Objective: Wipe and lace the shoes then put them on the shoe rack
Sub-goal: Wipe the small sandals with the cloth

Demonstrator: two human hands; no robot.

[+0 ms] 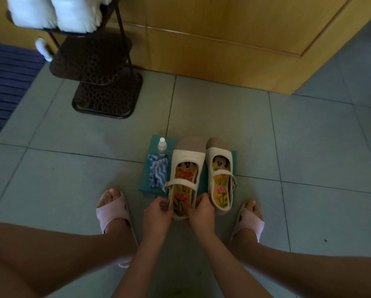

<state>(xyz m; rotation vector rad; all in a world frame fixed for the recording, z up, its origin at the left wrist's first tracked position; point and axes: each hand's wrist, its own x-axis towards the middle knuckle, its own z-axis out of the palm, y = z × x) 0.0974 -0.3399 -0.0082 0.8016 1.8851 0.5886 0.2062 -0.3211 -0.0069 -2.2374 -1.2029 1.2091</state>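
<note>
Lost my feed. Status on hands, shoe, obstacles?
Left hand and right hand both grip left shoe at heel. Right shoe rests on green mat. Cloth, bottle beside, not blocking.

We take this for a home, likely a hall or entry. Pale square floor tiles (309,147) run up to a yellow wooden panel (223,44), door or cupboard we cannot tell. A dark metal shoe rack (98,67) with mesh shelves stands on the tiles, with white shoes (57,11) on its top tier. A blue ribbed mat (6,82) lies beside it, and bare feet wear pink slippers (113,214).
</note>
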